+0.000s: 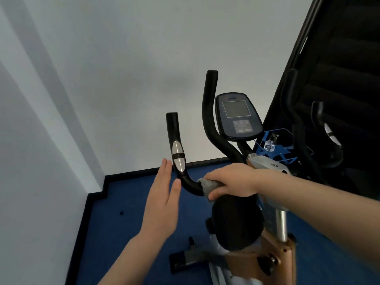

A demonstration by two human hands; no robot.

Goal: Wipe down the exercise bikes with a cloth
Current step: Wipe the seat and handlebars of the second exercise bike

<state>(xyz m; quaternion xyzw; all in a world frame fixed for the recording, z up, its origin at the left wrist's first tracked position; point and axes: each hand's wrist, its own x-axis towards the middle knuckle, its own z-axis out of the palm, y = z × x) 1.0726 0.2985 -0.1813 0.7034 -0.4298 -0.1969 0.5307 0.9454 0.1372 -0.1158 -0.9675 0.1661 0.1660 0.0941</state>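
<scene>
A gym corner: exercise bike (242, 182), blue floor (123, 233), mirror (339, 79).

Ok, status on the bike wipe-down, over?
Right hand grips grey cloth around left handlebar bend. Left hand open, beside the bar. Nothing in the way.

Floor: blue carpeted floor (127, 229) edged by black skirting along the white wall.
On it: tan-and-silver exercise bike (273, 258) (its base foot rests flat); small dark speck (121, 213).
</scene>
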